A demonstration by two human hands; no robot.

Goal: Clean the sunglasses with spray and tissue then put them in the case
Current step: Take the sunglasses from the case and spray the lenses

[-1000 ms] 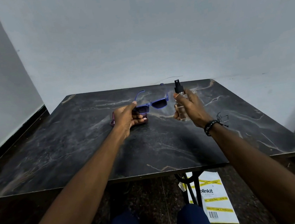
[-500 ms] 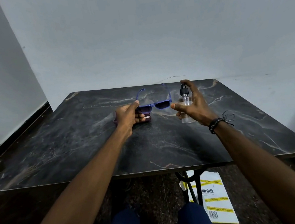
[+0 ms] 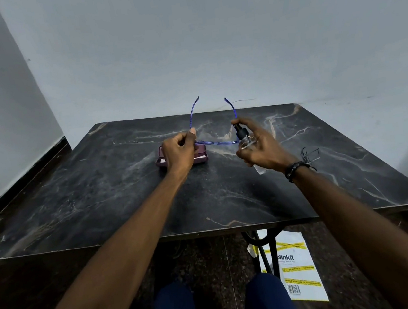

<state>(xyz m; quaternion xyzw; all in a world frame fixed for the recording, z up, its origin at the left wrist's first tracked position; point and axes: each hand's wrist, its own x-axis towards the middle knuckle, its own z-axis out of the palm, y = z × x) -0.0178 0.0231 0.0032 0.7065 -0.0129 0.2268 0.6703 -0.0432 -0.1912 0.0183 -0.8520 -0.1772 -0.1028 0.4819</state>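
Note:
My left hand [image 3: 178,151] grips the blue sunglasses [image 3: 218,142] by their left corner and holds them above the table, lenses tipped down and both arms pointing up and away. My right hand [image 3: 260,148] holds a small clear spray bottle [image 3: 246,142] with a black nozzle right beside the glasses' right lens; the forefinger lies on top of the nozzle. A maroon glasses case [image 3: 199,156] lies on the dark marble table [image 3: 101,204], mostly hidden behind my left hand. No tissue is visible.
The table stands against a pale wall, with a second wall close on the left. Under its front edge are my knees, a black table leg and a white and yellow paper bag [image 3: 297,268] on the floor.
The left hand has tilted the sunglasses so their arms point upward. The right hand has brought the bottle in close to the right lens, forefinger on the nozzle.

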